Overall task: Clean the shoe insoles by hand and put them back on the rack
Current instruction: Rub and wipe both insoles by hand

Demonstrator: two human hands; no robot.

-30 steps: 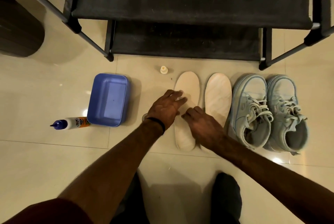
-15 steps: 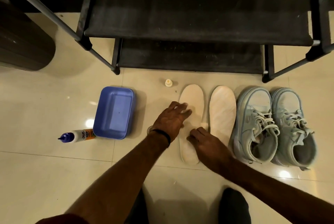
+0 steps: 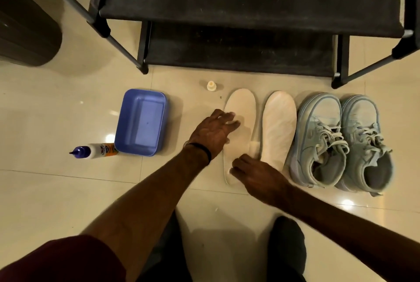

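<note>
Two pale insoles lie side by side on the tiled floor below the black shoe rack (image 3: pixel 227 4). My left hand (image 3: pixel 213 131) rests with spread fingers on the middle of the left insole (image 3: pixel 243 104). At that insole's heel end, my right hand (image 3: pixel 252 172) sits with its fingers curled down. A small pale patch (image 3: pixel 254 146) shows just beyond those fingers, between the insoles; whether the hand holds it is unclear. The right insole (image 3: pixel 279 122) lies untouched.
A pair of light blue sneakers (image 3: pixel 341 140) stands right of the insoles. Left of them is a blue plastic tub (image 3: pixel 145 94), with a blue-tipped squeeze bottle (image 3: pixel 95 151) lying beside it. A small cap (image 3: pixel 211 86) stands near the rack. A dark round object (image 3: pixel 27 31) is at far left.
My right hand has slid down the left insole from its middle toward the heel. The left hand stays pressed on the upper part. The camera has tilted slightly.
</note>
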